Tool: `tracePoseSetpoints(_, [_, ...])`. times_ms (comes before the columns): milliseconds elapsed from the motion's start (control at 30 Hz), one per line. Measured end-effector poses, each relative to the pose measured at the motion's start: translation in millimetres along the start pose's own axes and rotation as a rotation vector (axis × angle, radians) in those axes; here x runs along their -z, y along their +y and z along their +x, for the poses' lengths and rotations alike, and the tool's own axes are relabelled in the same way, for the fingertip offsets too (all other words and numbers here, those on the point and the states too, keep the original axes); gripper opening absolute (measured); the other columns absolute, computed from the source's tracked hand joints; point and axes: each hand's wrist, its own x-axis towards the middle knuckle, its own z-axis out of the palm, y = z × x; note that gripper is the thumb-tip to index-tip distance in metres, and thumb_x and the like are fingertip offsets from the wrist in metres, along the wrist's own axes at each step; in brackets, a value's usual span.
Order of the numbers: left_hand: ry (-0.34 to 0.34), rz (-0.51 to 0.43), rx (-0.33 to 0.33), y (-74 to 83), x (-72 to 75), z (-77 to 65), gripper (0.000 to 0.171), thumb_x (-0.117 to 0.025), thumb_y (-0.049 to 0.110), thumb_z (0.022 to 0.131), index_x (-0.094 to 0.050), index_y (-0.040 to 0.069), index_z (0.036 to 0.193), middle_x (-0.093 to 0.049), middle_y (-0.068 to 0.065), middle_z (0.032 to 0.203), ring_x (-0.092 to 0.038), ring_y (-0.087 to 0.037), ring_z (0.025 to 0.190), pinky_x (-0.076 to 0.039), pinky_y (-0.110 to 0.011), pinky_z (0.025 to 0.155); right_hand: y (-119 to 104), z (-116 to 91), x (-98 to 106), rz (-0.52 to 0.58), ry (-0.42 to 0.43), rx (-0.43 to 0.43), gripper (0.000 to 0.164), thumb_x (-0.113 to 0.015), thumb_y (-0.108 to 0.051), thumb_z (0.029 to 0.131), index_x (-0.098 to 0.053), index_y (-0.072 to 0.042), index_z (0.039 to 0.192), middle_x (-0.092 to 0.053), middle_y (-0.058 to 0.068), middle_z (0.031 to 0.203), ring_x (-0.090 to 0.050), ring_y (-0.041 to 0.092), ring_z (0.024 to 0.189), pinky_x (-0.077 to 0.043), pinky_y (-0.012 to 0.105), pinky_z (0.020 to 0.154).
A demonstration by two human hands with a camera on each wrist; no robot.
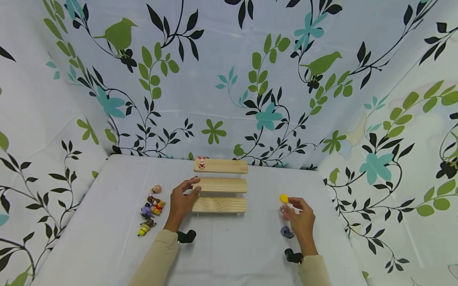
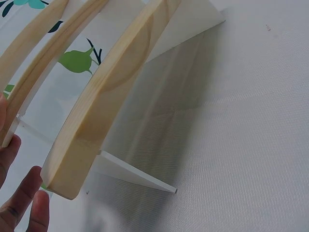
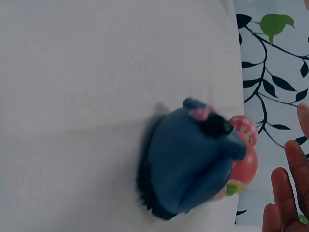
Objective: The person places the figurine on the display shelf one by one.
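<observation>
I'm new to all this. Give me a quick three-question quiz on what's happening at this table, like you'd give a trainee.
1. True or false: the little pink figure stands on the lowest wooden shelf.
2. What colour is the small thing at the tips of the right fingers?
A. Purple
B. Yellow
C. Green
3. Fill in: the left fingers are at the end of the ____ shelf.

Key:
1. False; it stands on the top shelf.
2. B.
3. Middle.
</observation>
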Motion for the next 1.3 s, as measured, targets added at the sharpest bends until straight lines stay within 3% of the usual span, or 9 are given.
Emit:
tracePoseSetpoints(200, [0.001, -0.001, 0.013, 1.8, 0.5, -0.4, 0.038, -0.076, 0.041, 0.099, -0.075, 0.023, 0.132, -0.066, 0.003, 0.15, -0.067, -0.029, 0.124, -0.052, -0.036, 0.091, 22.0, -1.2, 14.4, -0.067, -0.087, -0.022, 0.026, -0.076, -0.017, 0.1, -0.074, -0.014, 0.125, -0.073, 0.012, 0.131, -0.061, 0.032, 0.127, -0.041, 0.052, 0.11])
tracePoseSetpoints(567, [0.007, 0.006, 0.014, 2.0, 0.4, -0.4, 0.037, -0.077, 0.041, 0.099, -0.075, 0.023, 0.131, -0.067, 0.002, 0.149, -0.067, -0.028, 0.124, -0.052, -0.039, 0.092, 42.1, -0.7, 32.8, -0.14, -0.281, -0.024, 0.042, -0.075, -0.004, 0.097, -0.069, -0.015, 0.137, -0.063, 0.013, 0.152, -0.051, 0.037, 0.144, -0.037, 0.06, 0.12])
tracePoseSetpoints(933, [0.002, 0.005, 0.008, 1.7, 0.1, -0.9, 0.035, -0.076, 0.039, 0.099, -0.076, 0.023, 0.131, -0.066, 0.005, 0.15, -0.067, -0.024, 0.121, -0.053, -0.032, 0.09, 50.3, -1.1, 28.5, -0.155, -0.276, -0.018, 0.049, -0.073, 0.002, 0.097, -0.067, -0.017, 0.141, -0.064, 0.012, 0.15, -0.054, 0.036, 0.14, -0.042, 0.057, 0.116])
tracePoseSetpoints(1300, [0.007, -0.015, 0.003, 1.3, 1.1, -0.7, 0.034, -0.077, 0.04, 0.099, -0.077, 0.024, 0.128, -0.067, 0.007, 0.148, -0.067, -0.021, 0.118, -0.052, -0.03, 0.086, 50.7, -4.1, 19.7, -0.22, -0.213, -0.002, 0.042, -0.082, -0.019, 0.095, -0.07, -0.017, 0.135, -0.07, 0.011, 0.136, -0.061, 0.03, 0.123, -0.048, 0.043, 0.103])
